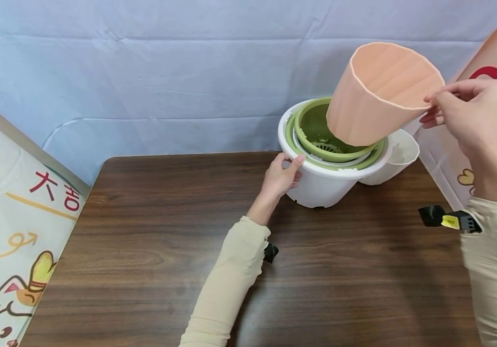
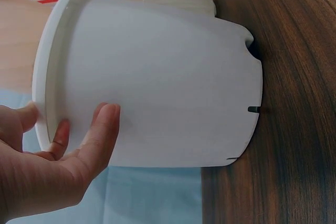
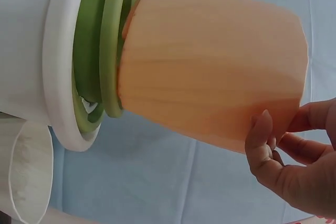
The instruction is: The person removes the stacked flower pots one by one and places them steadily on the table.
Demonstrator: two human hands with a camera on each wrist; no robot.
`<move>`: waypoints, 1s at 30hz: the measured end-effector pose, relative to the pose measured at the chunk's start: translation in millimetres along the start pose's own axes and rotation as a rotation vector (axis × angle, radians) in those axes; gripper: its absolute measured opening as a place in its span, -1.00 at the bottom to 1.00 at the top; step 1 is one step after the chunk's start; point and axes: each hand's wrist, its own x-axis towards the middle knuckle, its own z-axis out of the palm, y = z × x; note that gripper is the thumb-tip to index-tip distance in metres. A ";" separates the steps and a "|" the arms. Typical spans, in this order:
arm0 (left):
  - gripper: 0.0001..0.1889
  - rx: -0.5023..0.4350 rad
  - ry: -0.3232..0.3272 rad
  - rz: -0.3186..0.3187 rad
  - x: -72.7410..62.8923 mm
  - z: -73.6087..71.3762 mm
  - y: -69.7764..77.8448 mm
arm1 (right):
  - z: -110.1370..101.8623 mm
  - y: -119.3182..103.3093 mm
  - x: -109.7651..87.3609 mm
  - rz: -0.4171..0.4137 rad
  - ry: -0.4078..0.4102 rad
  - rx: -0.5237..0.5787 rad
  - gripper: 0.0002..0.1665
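A peach flowerpot (image 1: 361,108), tilted and with fluted sides, is held above a nest of pots. My right hand (image 1: 484,115) pinches its rim between thumb and fingers. In the right wrist view the peach pot's base (image 3: 126,66) is at the mouth of the inner green pot (image 3: 109,51); whether they touch I cannot tell. Green pots (image 1: 303,140) and another white rim sit nested inside a large white flowerpot (image 1: 317,185), upright on the table. My left hand (image 1: 279,177) grips the large pot's rim at its left side, thumb on top and fingers below.
A smaller white pot (image 1: 397,156) stands right behind the large one, partly hidden by it. The brown wooden table (image 1: 166,241) ends at a pale blue cloth backdrop (image 1: 166,86). Printed sheets (image 1: 14,231) flank it on both sides.
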 end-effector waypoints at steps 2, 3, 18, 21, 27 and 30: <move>-0.72 -0.002 -0.001 0.001 -0.1 -0.2 0.1 | -1.6 0.4 0.6 0.001 0.003 0.014 -0.65; -0.72 -0.002 -0.002 0.001 -0.2 -0.3 0.2 | -2.7 0.8 1.0 0.006 0.001 0.028 -0.65; -0.72 -0.007 -0.003 0.010 1.1 -3.0 -0.6 | -16.8 4.9 1.8 -0.027 -0.014 0.123 -0.65; -0.73 -0.010 -0.004 0.011 1.6 -3.2 -0.9 | -22.2 8.1 3.8 -0.017 -0.009 0.064 -0.62; -0.74 0.000 -0.005 0.014 2.1 -4.2 -1.2 | -34.4 10.5 5.3 0.068 0.002 0.002 -0.57; -0.74 0.000 -0.002 0.018 1.9 -4.3 -1.0 | -42.0 16.1 8.1 0.080 0.006 -0.048 -0.56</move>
